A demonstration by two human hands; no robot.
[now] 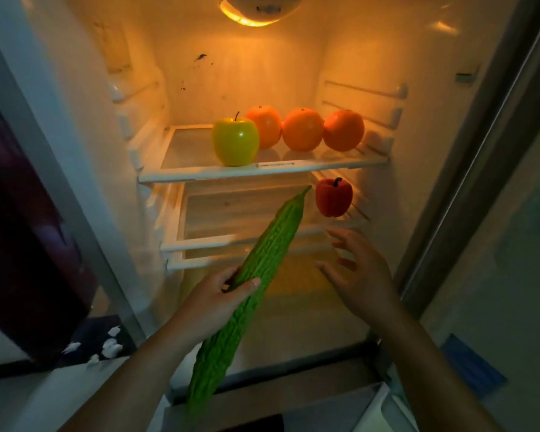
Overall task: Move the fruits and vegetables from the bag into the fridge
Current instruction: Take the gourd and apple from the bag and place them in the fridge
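Warm yellow light fills the open fridge (231, 67) ahead of me, thrown down from the lamp (259, 9) in its ceiling. My left hand (212, 300) grips a long green bitter gourd (262, 263) near its middle, with the thumb laid across the near face and the fingers curled round behind it. The gourd is held slanted: its blunt end hangs low toward me, beside my left forearm, and its pointed tip aims up and to the right, into the fridge opening, just under the front rim of the upper shelf (200, 174). My right hand (362, 275) holds nothing; its fingers are spread and relaxed, and the palm is turned leftward toward the gourd. It hovers just right of the gourd and apart from it, in front of the right end of the lower shelf (200, 244). Both forearms reach in from the bottom edge, the left crossing under the gourd. A red pepper (333, 197) sits at the right side of the lower shelf, near the gourd's tip and above my right fingertips. On the upper shelf a green apple (235, 141) stands toward the front, and three oranges (303, 129) are lined up in a row behind and to its right. Off to the left I see a dark red panel (28, 244).
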